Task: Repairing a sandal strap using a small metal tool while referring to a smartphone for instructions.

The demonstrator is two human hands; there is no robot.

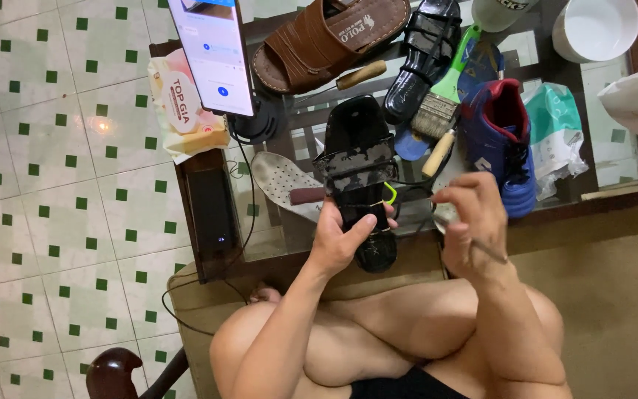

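Two hands work at centre frame: the left hand (341,233) grips a worn black sandal (357,174) over the glass table (311,125). The right hand (470,218) pinches a thin metal tool (481,247) just right of it, below a blue shoe (502,140).

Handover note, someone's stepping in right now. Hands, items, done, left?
Left hand: grips the black sandal by its heel end, over the glass table edge.
Right hand: fingers pinched on a thin tool beside the sandal.
Nearby: paint brush, brown sandal, blue shoe, loose insole.
Done: the sandal strap looks worn, with no visible repair.
Left: work on the sandal looks unfinished.
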